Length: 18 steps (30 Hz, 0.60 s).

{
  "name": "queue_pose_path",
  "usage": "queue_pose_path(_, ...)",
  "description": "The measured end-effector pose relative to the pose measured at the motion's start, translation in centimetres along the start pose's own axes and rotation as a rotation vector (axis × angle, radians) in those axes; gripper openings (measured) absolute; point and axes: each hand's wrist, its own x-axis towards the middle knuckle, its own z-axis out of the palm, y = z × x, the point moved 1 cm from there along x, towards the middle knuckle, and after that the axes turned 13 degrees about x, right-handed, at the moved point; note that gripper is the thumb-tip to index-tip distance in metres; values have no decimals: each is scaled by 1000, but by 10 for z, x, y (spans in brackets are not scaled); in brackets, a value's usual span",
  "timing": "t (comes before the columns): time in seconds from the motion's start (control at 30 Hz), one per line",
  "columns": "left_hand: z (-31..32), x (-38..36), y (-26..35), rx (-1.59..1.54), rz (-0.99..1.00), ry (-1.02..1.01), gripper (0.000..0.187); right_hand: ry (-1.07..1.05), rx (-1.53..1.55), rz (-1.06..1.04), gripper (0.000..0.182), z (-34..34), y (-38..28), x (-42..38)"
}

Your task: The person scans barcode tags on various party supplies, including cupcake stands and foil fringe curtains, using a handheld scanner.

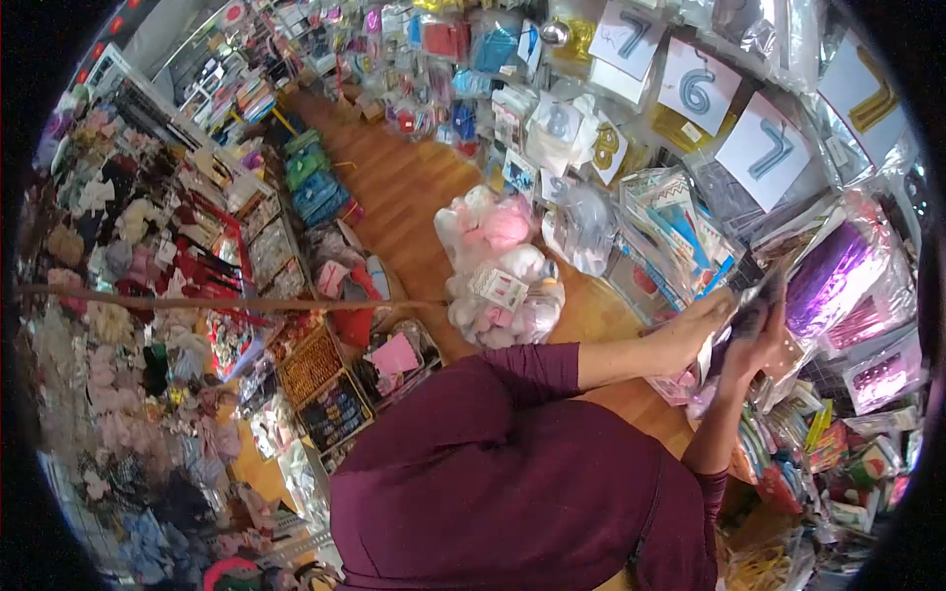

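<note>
- Two hands meet at one thing here: our left hand (702, 317) lies flat along the near edge of a dark shiny packet (751, 303), and our right hand (746, 347) is closed around it from below, fingers wrapped on its lower side.
- The packet sits up at the display rack, just in front of the purple foil packs (838, 276), partly hidden by both hands, so we cannot read what is in it.
- We judge that the grip works best if the right hand carries the weight while the left only steadies; slick wrapping of this kind is likely to slide when pinched at a corner.
- We should draw it straight toward us, since the neighbouring striped card packs (680, 231) press close beside it and could come along.
- Above hang the number balloon packs (764, 148), well apart from our hands.
- Farther out, a bag of pink and white plush toys (498, 261) rests on the wooden floor (404, 187); we keep our elbows clear of it.
</note>
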Motion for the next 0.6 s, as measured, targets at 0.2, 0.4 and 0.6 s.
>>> queue_pose_path(0.2, 9, 9, 13, -265, -89, 53, 32, -167, -419, -352, 39, -3, 5, -37)
queue_pose_path(0.4, 29, -5, 11, 370, 239, -30, 33, 49, 349, 321, 40, -49, 19, 3)
queue_pose_path(0.6, 32, 13, 1, -504, -62, 49, 30, -208, -451, -409, 41, -26, -6, -38)
